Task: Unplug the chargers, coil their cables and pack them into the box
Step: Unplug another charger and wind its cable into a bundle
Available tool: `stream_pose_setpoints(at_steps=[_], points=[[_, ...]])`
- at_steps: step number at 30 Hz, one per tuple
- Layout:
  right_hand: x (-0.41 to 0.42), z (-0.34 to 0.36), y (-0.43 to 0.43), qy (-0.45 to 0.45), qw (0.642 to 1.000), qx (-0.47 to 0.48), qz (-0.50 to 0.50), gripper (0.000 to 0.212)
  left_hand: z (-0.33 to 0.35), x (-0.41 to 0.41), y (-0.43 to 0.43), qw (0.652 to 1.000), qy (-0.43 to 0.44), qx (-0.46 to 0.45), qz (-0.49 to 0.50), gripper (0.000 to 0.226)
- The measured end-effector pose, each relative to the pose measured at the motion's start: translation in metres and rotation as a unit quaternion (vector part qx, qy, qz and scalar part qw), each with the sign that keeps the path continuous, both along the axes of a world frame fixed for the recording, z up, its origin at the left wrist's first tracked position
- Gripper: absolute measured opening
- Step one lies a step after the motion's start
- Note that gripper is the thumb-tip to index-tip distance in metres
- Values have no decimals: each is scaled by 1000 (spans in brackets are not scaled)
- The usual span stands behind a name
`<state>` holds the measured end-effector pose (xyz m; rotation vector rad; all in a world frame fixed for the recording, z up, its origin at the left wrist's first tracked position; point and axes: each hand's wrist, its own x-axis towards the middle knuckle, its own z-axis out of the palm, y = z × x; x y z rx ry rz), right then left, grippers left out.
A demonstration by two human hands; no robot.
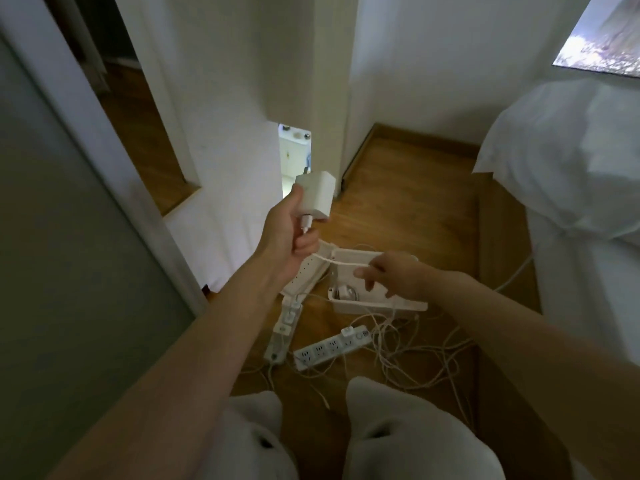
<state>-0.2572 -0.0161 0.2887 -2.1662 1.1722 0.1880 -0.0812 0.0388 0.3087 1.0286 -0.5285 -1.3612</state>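
Two knees in pale fabric trousers [398,420] fill the bottom edge, over a brown wooden floor [398,188]. Above them the left hand [291,233] is raised. Its fingers are curled and its thumb presses on a white block-shaped plastic charger [318,194], which it grips in the air, well above the floor. A thin white cable [346,262] leaves the charger's lower end, passes behind the left fingers and runs taut across to the right hand [391,271]. That hand's thumb and forefinger pinch the cable while its other fingers hang loose.

Below the right hand a white rectangular plastic box [377,306] lies open on the floor, its perforated lid [308,271] tilted back to the left. A coiled white charger [344,292] lies inside at the box's left end.

Nearer the knees lie a short white power strip [330,348] with a small white plug [347,332] in it, and a long white power strip [282,330] just left of it. A tangle of loose white cables [415,355] spreads to the right. White bedding [571,168] fills the right side.
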Motion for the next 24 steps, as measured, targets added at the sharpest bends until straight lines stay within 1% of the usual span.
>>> stream_pose_setpoints(at_steps=[2,5,7,9,12,14,16,18,20,22,24], points=[[-2,18,-5,-5,999,-44,1,32,0,7,9,1000,0,-1,-4,42],[2,57,-7,-30,991,-125,31,26,7,14,20,1000,-3,-2,5,35],[8,85,-5,-68,982,-175,36,29,13,19,26,999,-45,-17,3,34],[14,108,-2,-80,969,-232,33,29,19,22,30,994,-104,-33,-12,34],[25,121,1,-49,947,-313,52,31,27,18,34,983,-176,-38,-39,34],[31,118,2,-27,935,-349,55,37,29,13,37,974,-218,-21,-51,32],[34,111,4,7,924,-376,71,39,24,11,40,965,-255,-10,-64,26],[35,106,8,33,917,-386,93,40,14,12,44,955,-287,-9,-73,18],[36,103,10,49,920,-375,103,40,1,16,47,944,-321,-16,-80,18],[38,100,7,65,933,-342,88,38,-13,20,50,931,-356,-10,-78,24],[41,93,3,68,955,-282,56,37,-28,22,49,905,-419,2,-69,21]])
